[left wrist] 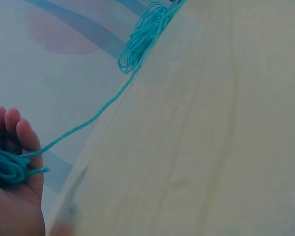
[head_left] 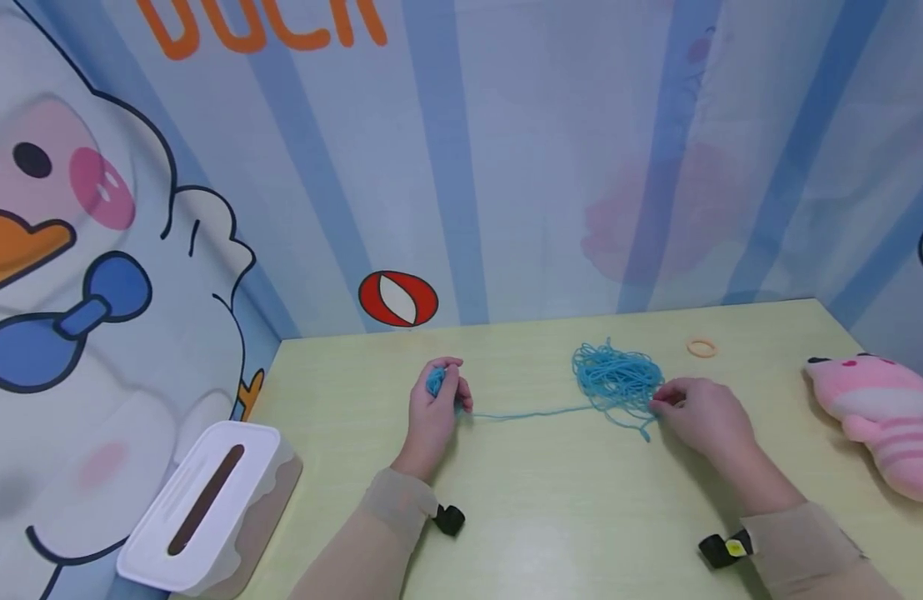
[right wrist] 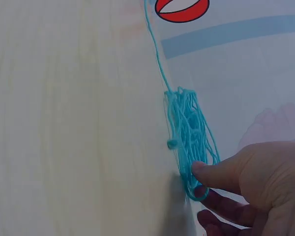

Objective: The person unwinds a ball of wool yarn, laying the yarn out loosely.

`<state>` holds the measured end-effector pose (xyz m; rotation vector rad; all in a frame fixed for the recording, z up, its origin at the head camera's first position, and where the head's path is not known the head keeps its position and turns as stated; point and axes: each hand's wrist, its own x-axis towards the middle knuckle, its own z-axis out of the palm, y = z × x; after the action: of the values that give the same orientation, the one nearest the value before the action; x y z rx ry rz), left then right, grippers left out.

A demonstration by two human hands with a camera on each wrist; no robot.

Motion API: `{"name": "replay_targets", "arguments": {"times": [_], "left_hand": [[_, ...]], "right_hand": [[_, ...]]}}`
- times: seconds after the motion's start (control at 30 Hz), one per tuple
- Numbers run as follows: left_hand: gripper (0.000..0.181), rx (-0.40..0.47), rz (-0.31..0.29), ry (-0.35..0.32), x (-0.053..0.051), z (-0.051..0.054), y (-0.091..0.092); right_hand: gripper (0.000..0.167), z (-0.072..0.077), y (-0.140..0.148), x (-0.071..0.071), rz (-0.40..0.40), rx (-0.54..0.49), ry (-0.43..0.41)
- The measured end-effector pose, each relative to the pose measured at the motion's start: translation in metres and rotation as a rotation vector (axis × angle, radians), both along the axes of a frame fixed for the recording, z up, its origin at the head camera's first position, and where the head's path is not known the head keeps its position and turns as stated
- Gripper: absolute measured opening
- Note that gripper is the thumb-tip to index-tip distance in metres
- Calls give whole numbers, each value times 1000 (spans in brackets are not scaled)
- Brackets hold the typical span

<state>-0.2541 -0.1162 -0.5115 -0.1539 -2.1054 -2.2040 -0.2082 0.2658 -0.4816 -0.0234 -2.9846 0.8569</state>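
Observation:
In the head view my left hand [head_left: 429, 421] grips a small wound bundle of blue yarn [head_left: 435, 381], its fingers curled round it. The left wrist view shows the same bundle [left wrist: 7, 167] in the palm, with a short loose end sticking out. A single yarn strand [head_left: 532, 413] runs from there across the table to a loose, tangled pile of blue yarn [head_left: 617, 373]. At the pile's right edge, my right hand [head_left: 705, 417] pinches some loops between thumb and fingers, seen closer on the yarn pile [right wrist: 189, 132] in the right wrist view.
A peach-coloured ring [head_left: 701, 347] lies behind the right hand. On the right rests a pink striped plush toy [head_left: 885, 417]. A white-lidded tissue box [head_left: 259, 467] stands at the left of the pale wooden table [head_left: 551, 517]. A printed curtain [head_left: 521, 167] hangs behind.

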Motion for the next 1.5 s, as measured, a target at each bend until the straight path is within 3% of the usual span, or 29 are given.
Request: {"name": "replay_targets", "arguments": {"times": [0.13,0.27,0.47,0.6,0.73,0.87,1.0,1.17,1.3,1.37,1.5], "left_hand": [[31,8,-34,9,0,0,0],[29,13,-57,27,2,2,1],[28,33,-94,49,3,2,1],[30,28,-114,64,3,1,0],[30,15,-110,72,2,1,0],[35,12,-100,70,0,0,0],[41,-10,-70,58,-1,-1,-1],[41,-116,3,19,-2,-1,0],[29,-230,50,42,-2,-2,-1],[25,-251,48,62,-2,-3,-2],[31,-180,-14,66,-1,-2,-2]], "right_hand": [[23,4,-26,5,24,-20,139],[21,6,-74,6,167,-61,270],[38,0,-151,3,379,-99,167],[39,-6,-185,-2,419,-50,126],[27,-10,-202,-4,421,-10,153],[12,-9,-203,-5,416,-35,183],[12,-3,-191,-3,376,-59,160],[16,11,-163,2,300,-108,178],[16,21,-137,5,257,-149,232],[16,24,-125,6,245,-156,259],[15,25,-102,7,225,-170,297]]}}
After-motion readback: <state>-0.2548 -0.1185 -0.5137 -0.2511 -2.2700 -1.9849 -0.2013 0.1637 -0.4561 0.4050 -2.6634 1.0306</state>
